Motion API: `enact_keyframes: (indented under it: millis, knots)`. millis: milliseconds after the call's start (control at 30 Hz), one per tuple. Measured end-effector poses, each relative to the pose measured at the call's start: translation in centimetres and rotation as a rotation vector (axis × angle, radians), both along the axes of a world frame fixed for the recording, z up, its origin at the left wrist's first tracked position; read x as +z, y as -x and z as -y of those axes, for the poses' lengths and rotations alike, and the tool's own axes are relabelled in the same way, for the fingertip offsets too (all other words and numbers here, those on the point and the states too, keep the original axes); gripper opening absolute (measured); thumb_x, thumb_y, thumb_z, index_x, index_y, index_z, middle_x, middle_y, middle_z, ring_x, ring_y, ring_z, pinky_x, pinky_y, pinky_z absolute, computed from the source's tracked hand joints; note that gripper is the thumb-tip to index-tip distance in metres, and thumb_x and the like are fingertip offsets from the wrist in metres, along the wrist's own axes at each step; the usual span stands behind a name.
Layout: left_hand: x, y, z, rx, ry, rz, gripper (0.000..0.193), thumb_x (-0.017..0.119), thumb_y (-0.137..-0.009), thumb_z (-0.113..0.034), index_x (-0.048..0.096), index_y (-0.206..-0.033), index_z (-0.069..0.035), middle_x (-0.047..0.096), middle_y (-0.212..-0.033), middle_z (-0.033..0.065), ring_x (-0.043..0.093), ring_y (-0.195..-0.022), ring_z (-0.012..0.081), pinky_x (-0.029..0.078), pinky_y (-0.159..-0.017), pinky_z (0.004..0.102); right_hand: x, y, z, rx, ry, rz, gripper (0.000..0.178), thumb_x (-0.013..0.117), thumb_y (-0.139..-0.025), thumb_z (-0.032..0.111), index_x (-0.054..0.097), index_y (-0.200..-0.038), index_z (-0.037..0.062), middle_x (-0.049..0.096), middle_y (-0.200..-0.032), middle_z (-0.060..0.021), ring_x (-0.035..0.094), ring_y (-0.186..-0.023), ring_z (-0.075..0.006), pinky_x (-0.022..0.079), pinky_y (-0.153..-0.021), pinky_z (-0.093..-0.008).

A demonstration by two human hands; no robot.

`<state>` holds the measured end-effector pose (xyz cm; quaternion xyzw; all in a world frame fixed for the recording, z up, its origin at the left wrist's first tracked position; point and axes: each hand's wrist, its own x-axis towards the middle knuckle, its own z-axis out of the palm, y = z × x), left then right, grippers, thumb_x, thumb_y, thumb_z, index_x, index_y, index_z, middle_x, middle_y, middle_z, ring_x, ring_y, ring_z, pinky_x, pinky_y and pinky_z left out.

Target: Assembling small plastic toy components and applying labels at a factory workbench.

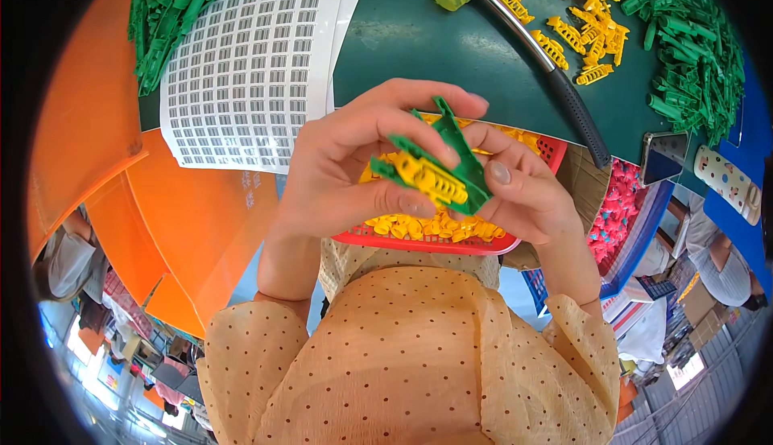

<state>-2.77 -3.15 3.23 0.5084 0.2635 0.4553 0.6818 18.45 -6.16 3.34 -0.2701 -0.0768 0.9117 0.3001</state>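
Above a red basket [403, 244] of small yellow plastic pieces, both hands are closed on one small plastic assembly. Its yellow ribbed part [433, 179] sits between green plastic shell pieces [465, 155]. My left hand [346, 155] pinches the yellow part and a green piece between thumb and fingers. With thumb and fingers, my right hand [531, 187] grips the right side of the green shell, which stands at an angle to the yellow part. Fingers hide part of the joint, so I cannot tell whether the pieces are fastened.
A hammer [543, 51] with a yellow head lies on the green table [403, 35], beside loose yellow ribbed parts [592, 22]. Green parts are heaped at far left [173, 10] and right [696, 59]. Printed sticker sheets [250, 67] and a phone [665, 158] lie near the edges.
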Motion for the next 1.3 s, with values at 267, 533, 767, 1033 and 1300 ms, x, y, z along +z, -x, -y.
enact_keyframes:
  millis: [267, 533, 767, 1033, 1300]
  knots:
    - [-0.4, -0.2, -0.9, -0.098, -0.239, 0.115, 0.021, 0.075, -0.072, -0.014, 0.065, -0.086, -0.001, 0.051, -0.117, 0.0353, 0.06, -0.102, 0.0371, 0.051, -0.083, 0.0401, -0.2, 0.2, 1.1, -0.02, -0.095, -0.122, 0.035, 0.06, -0.09, 0.018, 0.051, -0.12, 0.0018, 0.061, -0.109, -0.0087, 0.058, -0.102, -0.0158, 0.044, -0.091, -0.0332]
    - [0.5, -0.7, 0.8, 0.185, 0.016, -0.009, 0.03, 0.068, -0.072, 0.011, 0.061, -0.1, 0.006, 0.065, -0.102, 0.0164, 0.064, -0.098, 0.0238, 0.055, -0.082, 0.0323, 2.5, 0.7, 0.1, -0.419, -0.923, 0.905, 0.034, 0.071, -0.075, -0.001, 0.061, -0.108, -0.0038, 0.064, -0.1, -0.0132, 0.061, -0.091, -0.0206, 0.049, -0.08, -0.0301]
    - [0.4, -1.9, 1.6, 0.301, 0.125, 0.038, 0.029, 0.07, -0.072, 0.007, 0.06, -0.099, 0.006, 0.065, -0.097, 0.0165, 0.066, -0.093, 0.0276, 0.056, -0.082, 0.0383, 2.3, 1.9, -0.1, -0.359, -1.211, 1.072, 0.032, 0.074, -0.071, -0.002, 0.065, -0.102, -0.0015, 0.064, -0.095, -0.0128, 0.061, -0.086, -0.0217, 0.049, -0.073, -0.0286]
    - [-0.6, -2.1, 1.9, 0.384, 0.199, 0.151, 0.032, 0.069, -0.078, 0.008, 0.056, -0.107, 0.008, 0.065, -0.099, 0.0138, 0.065, -0.09, 0.0196, 0.057, -0.078, 0.0299, 2.0, 2.4, -0.7, -0.344, -1.085, 1.02, 0.03, 0.074, -0.073, 0.0, 0.065, -0.102, -0.0005, 0.063, -0.091, -0.0113, 0.06, -0.084, -0.019, 0.049, -0.072, -0.0273]
    - [-0.3, -2.1, 1.6, 0.37, 0.157, 0.143, 0.031, 0.067, -0.08, 0.006, 0.055, -0.109, 0.008, 0.066, -0.098, 0.0178, 0.066, -0.091, 0.0211, 0.056, -0.079, 0.0314, 2.3, 2.7, -1.0, -0.378, -1.177, 1.081, 0.028, 0.074, -0.071, -0.002, 0.065, -0.098, -0.0008, 0.063, -0.088, -0.0111, 0.06, -0.081, -0.0203, 0.049, -0.072, -0.0281]
